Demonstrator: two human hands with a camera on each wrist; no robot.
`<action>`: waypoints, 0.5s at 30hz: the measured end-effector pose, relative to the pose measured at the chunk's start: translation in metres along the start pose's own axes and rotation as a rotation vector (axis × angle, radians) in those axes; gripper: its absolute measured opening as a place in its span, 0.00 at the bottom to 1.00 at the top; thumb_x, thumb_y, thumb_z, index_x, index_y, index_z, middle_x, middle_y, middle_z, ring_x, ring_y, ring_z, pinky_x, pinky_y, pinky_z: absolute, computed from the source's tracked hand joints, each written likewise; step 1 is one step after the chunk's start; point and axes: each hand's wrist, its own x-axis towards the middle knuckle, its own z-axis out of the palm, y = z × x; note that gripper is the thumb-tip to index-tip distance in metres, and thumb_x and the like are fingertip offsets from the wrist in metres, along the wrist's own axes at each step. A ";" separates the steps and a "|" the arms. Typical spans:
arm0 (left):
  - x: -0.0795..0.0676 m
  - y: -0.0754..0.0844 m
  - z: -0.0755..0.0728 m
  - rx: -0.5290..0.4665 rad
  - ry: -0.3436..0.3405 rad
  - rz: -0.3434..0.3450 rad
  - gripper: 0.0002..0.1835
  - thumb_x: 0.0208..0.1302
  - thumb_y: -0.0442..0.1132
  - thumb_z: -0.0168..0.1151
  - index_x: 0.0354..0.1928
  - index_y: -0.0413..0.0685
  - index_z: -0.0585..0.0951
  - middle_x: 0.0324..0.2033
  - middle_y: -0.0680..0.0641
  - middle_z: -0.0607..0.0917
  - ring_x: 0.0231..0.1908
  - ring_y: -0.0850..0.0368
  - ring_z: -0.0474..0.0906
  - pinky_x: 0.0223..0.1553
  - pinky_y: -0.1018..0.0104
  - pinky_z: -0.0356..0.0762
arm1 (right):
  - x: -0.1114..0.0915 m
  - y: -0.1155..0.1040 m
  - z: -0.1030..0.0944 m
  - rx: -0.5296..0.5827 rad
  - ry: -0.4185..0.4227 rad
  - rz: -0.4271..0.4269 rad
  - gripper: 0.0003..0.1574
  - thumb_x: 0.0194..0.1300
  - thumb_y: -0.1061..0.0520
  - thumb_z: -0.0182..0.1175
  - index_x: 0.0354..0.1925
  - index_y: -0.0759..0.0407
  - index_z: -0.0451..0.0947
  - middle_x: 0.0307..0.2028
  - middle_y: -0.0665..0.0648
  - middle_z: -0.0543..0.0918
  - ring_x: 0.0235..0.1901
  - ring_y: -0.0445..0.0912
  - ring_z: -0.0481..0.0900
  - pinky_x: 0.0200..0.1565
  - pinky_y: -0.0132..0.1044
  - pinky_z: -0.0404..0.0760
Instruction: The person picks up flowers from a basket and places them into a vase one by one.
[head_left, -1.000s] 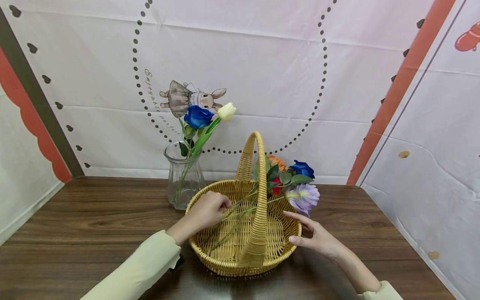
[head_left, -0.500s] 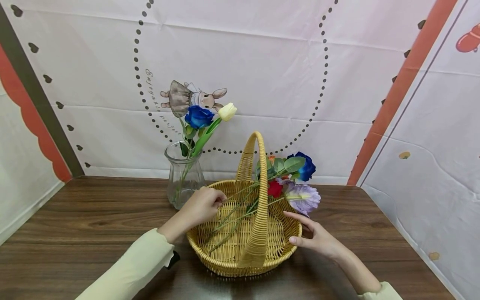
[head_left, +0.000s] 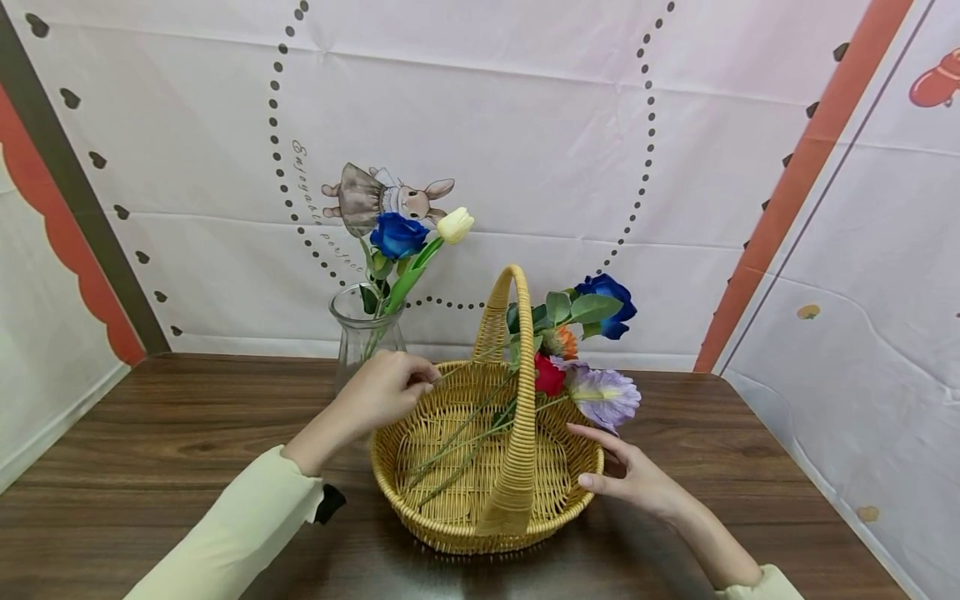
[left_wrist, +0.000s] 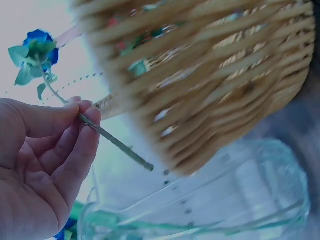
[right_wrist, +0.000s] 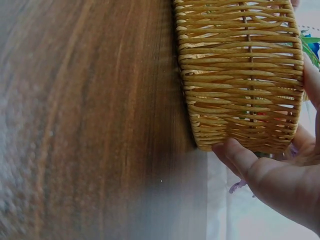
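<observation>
My left hand [head_left: 375,387] pinches the stem [left_wrist: 120,145] of a blue rose [head_left: 611,302] between thumb and fingers, above the back left rim of the wicker basket [head_left: 397,508]. The rose's bloom and leaves reach out past the basket handle at the right. My right hand [head_left: 637,477] grips the basket's right side, thumb and a finger over the rim, other fingers against the outer wall in the right wrist view. Inside the basket lean a red flower [head_left: 550,377], an orange flower [head_left: 565,342] and a purple flower [head_left: 606,397], stems slanting to the lower left.
A clear glass vase [head_left: 347,340] stands behind the left hand, partly hidden by it. It holds another blue rose [head_left: 398,236] and a pale yellow tulip [head_left: 454,225]. A printed cloth [head_left: 540,167] hangs behind the brown wooden table [head_left: 187,442].
My left hand has moved up and left towards the vase, drawing the blue rose's stem upward. Its bloom has risen above the other flowers. My right hand stays at the rim.
</observation>
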 end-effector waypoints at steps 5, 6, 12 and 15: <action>-0.004 -0.001 -0.015 0.023 0.005 -0.002 0.07 0.55 0.30 0.60 0.35 0.41 0.83 0.31 0.47 0.85 0.23 0.63 0.74 0.30 0.68 0.77 | 0.000 0.001 0.000 0.013 -0.005 -0.012 0.34 0.60 0.63 0.58 0.64 0.65 0.60 0.64 0.65 0.61 0.63 0.55 0.57 0.52 0.26 0.64; -0.005 -0.002 -0.018 0.025 0.004 -0.007 0.06 0.55 0.31 0.60 0.36 0.41 0.83 0.30 0.48 0.84 0.23 0.63 0.75 0.31 0.67 0.77 | 0.000 0.001 0.000 0.019 -0.007 -0.013 0.35 0.60 0.63 0.58 0.64 0.65 0.59 0.64 0.66 0.60 0.63 0.59 0.56 0.52 0.26 0.64; -0.015 -0.009 -0.037 0.055 -0.010 -0.023 0.04 0.56 0.32 0.61 0.33 0.44 0.84 0.26 0.51 0.83 0.22 0.63 0.74 0.29 0.66 0.76 | 0.000 0.001 0.000 0.040 -0.010 -0.007 0.35 0.60 0.63 0.58 0.64 0.66 0.58 0.64 0.68 0.58 0.62 0.66 0.55 0.50 0.26 0.66; -0.021 -0.012 -0.045 0.071 -0.025 -0.037 0.05 0.57 0.33 0.61 0.34 0.43 0.83 0.23 0.52 0.82 0.19 0.64 0.71 0.25 0.68 0.73 | 0.000 0.001 0.000 0.048 -0.010 -0.007 0.35 0.60 0.64 0.58 0.64 0.66 0.58 0.64 0.69 0.58 0.61 0.66 0.55 0.50 0.27 0.66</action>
